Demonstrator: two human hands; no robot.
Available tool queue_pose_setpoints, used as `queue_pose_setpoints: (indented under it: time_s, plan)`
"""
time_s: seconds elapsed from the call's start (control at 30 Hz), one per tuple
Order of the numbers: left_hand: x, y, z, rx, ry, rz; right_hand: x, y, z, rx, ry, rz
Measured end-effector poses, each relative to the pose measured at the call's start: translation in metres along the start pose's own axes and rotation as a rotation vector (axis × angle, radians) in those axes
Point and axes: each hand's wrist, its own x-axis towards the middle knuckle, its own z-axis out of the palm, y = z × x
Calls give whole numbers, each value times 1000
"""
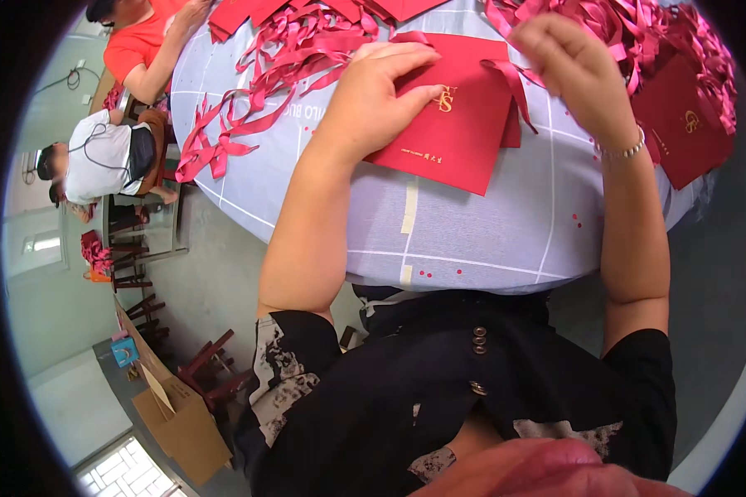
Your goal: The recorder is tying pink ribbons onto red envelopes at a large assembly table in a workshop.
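A flat red paper item (464, 141), like a gift bag or envelope with a gold emblem, lies tilted on the cloth-covered table. My left hand (381, 99) rests on its left part, thumb and fingers apart, fingers stretched across its face. Part of another red piece (512, 132) shows beneath its right edge. From its upper right side a red ribbon (514, 87) hangs over the edge. My right hand (568, 74) is raised just right of that ribbon, fingers bent and slightly blurred. Whether it touches any ribbon is unclear.
Heaps of red ribbon (307, 50) lie at the far left, with more ribbon (622, 33) at far right. Another red paper item (680, 124) lies at the right edge. People (112, 153) sit beyond on the left. A cardboard box (186, 427) and stools (211, 364) stand lower left.
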Motion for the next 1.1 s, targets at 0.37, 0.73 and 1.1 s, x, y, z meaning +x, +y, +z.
queue_pose_setpoints:
  time_s: [0.37,0.73,1.1]
  plan:
    - [-3,5,1,36,-2,74,-11,5,56,-316,-100,-349]
    - [-8,16,8,66,6,45,-15,7,62,-398,-137,-335]
    - [-7,17,2,36,-42,207,-20,-8,53,-311,-117,-272]
